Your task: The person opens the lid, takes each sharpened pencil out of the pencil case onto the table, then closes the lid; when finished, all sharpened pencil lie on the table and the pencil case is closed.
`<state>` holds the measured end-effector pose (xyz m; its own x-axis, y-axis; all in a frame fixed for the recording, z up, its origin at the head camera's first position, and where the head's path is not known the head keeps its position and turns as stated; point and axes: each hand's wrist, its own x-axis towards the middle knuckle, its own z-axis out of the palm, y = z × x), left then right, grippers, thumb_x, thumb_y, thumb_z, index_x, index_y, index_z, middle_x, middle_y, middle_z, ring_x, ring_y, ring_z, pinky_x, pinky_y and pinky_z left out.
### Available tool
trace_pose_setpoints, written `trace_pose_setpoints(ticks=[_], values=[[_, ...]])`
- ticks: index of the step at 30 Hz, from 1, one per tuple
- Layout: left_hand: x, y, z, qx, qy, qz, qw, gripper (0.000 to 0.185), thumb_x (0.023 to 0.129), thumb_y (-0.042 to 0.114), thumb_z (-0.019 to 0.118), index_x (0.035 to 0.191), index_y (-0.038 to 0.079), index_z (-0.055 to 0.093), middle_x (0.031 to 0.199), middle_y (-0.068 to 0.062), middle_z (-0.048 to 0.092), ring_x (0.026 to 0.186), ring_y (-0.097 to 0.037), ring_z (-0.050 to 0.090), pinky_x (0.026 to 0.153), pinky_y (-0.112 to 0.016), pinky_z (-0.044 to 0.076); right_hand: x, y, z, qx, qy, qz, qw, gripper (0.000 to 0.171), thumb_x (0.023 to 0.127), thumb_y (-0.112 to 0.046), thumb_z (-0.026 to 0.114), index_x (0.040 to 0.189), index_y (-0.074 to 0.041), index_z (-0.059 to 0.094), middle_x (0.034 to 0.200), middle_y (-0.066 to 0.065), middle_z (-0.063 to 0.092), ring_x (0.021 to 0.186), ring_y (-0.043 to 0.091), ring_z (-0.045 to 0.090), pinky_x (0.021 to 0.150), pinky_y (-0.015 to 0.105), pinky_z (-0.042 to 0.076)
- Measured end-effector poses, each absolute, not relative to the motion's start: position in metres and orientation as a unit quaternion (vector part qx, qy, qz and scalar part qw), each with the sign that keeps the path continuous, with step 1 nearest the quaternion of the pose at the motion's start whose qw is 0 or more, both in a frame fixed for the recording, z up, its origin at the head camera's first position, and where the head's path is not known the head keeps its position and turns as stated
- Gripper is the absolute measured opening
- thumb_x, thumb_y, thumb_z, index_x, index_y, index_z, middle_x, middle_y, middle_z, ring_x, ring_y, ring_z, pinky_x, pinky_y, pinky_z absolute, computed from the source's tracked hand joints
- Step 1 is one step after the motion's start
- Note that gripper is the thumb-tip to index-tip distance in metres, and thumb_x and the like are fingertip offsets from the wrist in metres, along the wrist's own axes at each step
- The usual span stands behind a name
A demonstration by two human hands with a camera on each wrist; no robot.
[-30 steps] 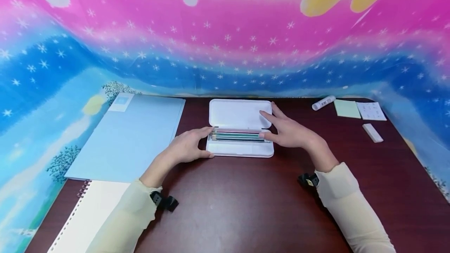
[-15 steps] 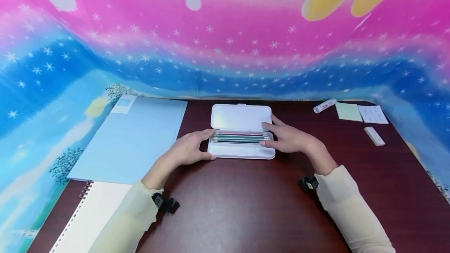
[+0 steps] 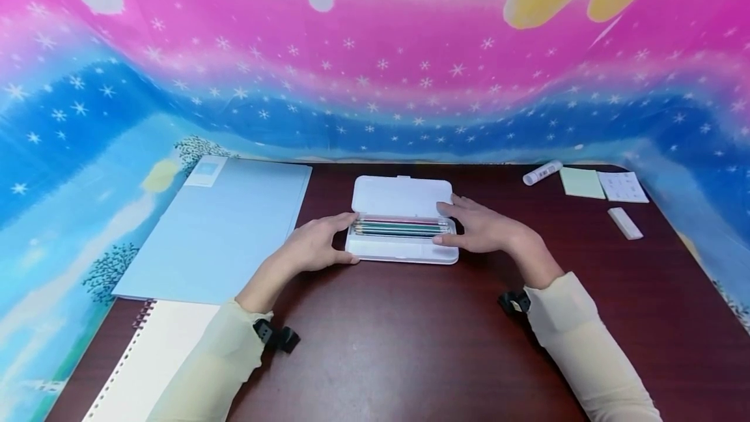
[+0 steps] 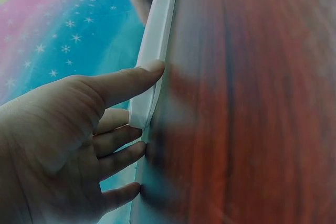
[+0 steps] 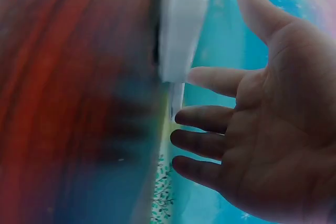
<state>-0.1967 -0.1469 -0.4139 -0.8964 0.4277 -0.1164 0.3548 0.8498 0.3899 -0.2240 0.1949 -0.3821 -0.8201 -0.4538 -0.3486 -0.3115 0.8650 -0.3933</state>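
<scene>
thumb and fingers of left hand (image 3: 316,244) spread wide, touching left end of white pencil case (image 3: 404,251); right hand (image 3: 489,230) likewise apart, fingers at right end, thumb over its rim. case sits toward far edge of table (image 3: 398,344), long axis left to right, lid (image 3: 401,195) hinged back, pencils (image 3: 401,230) parallel inside, tips leftward.

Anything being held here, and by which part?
The left hand holds the open pencil case by its left end; the right hand, at its right end, shows no clear grip.
</scene>
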Motion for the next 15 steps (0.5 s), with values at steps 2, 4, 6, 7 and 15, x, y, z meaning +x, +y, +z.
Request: trace_pose_setpoints(ticks=[2, 4, 6, 7, 15], values=[[-0.197, -0.146, -0.413, 0.202, 0.956, 0.185, 0.102, 0.091, 0.083, 0.048, 0.081, 0.158, 0.019, 0.039, 0.16, -0.003, 0.045, 0.143, -0.029, 0.048, 0.112, -0.052, 0.043, -0.224, 0.197, -0.379, -0.213, 0.939, -0.166, 0.211, 0.091, 0.094, -0.062, 0.06, 0.163, -0.016, 0.024, 0.17, 0.023, 0.01, 0.157, 0.044, 0.008, 0.123, 0.064, 0.017], [-0.197, -0.146, -0.412, 0.201, 0.956, 0.188, 0.102, 0.091, 0.083, 0.047, 0.081, 0.158, 0.019, 0.039, 0.16, -0.003, 0.045, 0.143, -0.029, 0.049, 0.112, -0.053, 0.043, -0.223, 0.197, -0.375, -0.224, 0.94, -0.168, 0.194, 0.086, 0.096, -0.058, 0.06, 0.162, -0.015, 0.026, 0.168, 0.025, 0.015, 0.156, 0.045, 0.013, 0.122, 0.064, 0.019], [-0.197, -0.146, -0.413, 0.201, 0.956, 0.188, 0.101, 0.091, 0.083, 0.047, 0.081, 0.158, 0.019, 0.039, 0.16, -0.003, 0.045, 0.143, -0.029, 0.049, 0.112, -0.052, 0.043, -0.221, 0.197, -0.371, -0.233, 0.944, -0.165, 0.165, 0.079, 0.098, -0.052, 0.061, 0.16, -0.014, 0.032, 0.166, 0.026, 0.023, 0.154, 0.045, 0.021, 0.121, 0.063, 0.024], [-0.197, -0.146, -0.413, 0.202, 0.956, 0.188, 0.101, 0.091, 0.083, 0.047, 0.081, 0.158, 0.019, 0.039, 0.16, -0.003, 0.045, 0.143, -0.029, 0.048, 0.112, -0.052, 0.043, -0.221, 0.196, -0.37, -0.237, 0.946, -0.164, 0.147, 0.075, 0.098, -0.049, 0.063, 0.159, -0.014, 0.036, 0.164, 0.025, 0.029, 0.152, 0.044, 0.027, 0.12, 0.062, 0.028], [-0.196, -0.147, -0.413, 0.199, 0.956, 0.187, 0.104, 0.091, 0.083, 0.047, 0.081, 0.158, 0.02, 0.039, 0.16, -0.002, 0.045, 0.143, -0.029, 0.048, 0.112, -0.052, 0.043, -0.221, 0.185, -0.372, -0.254, 0.943, -0.198, 0.083, 0.041, 0.097, -0.026, 0.07, 0.136, -0.014, 0.066, 0.123, 0.009, 0.072, 0.107, 0.024, 0.07, 0.092, 0.046, 0.056]])
